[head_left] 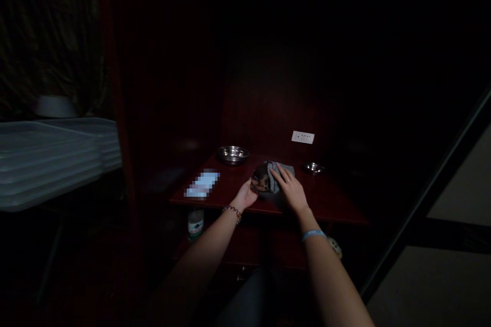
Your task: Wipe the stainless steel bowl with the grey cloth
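Observation:
My left hand supports a small dark brown rounded vessel with lighter brown patches, its fingers curled round the near left side. I cannot make out its exact kind in the dim light. My right hand presses a grey cloth against the vessel's right side, fingers laid over the fabric. Part of the cloth hangs out behind the fingers. Both hands are above the front part of a dark red wooden shelf.
Behind my left hand stands a shiny metal bowl, with a smaller metal bowl at the right. A pixelated bright screen lies on the left. Below are a bottle and a round pale object. Stacked clear plastic trays stand far left.

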The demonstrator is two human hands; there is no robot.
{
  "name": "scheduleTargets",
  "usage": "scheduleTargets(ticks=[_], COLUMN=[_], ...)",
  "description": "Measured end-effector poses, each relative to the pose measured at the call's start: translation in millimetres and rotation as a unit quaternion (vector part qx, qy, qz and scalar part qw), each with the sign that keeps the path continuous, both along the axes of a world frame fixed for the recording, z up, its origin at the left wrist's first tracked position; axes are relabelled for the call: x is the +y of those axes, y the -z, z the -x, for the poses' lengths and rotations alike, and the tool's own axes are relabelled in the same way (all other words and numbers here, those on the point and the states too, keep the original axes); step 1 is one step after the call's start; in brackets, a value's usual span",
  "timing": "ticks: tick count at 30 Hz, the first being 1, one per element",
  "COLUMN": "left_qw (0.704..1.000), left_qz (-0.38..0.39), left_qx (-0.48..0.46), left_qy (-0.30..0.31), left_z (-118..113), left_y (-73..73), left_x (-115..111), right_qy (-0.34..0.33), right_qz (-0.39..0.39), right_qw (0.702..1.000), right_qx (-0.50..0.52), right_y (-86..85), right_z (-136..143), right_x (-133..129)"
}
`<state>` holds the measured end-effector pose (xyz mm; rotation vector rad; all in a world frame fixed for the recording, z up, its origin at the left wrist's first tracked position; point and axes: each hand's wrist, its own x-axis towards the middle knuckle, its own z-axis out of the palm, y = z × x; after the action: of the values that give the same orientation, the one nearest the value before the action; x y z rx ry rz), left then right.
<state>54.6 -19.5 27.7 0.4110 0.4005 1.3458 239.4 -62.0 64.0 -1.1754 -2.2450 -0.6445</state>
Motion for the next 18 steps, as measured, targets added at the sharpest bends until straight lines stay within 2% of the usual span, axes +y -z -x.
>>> scheduleTargets(ticks=[3, 8, 10, 14, 18], left_qw=[1.000, 0.996, 0.995, 0.996, 0.994], left_qz=[0.020, -0.004, -0.018, -0.044, -0.048], left_qx=[0.006, 0.044, 0.056, 0.062, 0.074], left_qy=[0.002, 0.073, 0.080, 0.041, -0.058], left_z=[0, 2, 2, 1, -3], left_y=[-1.1, -0.6, -0.3, -0.3, -0.8], left_x=[-4, -9, -10, -10, -9], right_qy=[0.018, 0.078, 0.098, 0.155, 0.183], right_qz=[-0.008, 0.005, 0.022, 0.041, 0.044], right_qw=[0.999, 0.987, 0.978, 0.943, 0.906], right_qx=[0.029, 0.137, 0.185, 0.292, 0.380], right_y=[-2.8, -4.8, -4.0, -3.2, -3.7], right_z=[0, -1, -5, -13, -17], right_x=[-1, -6, -6, -3, 2])
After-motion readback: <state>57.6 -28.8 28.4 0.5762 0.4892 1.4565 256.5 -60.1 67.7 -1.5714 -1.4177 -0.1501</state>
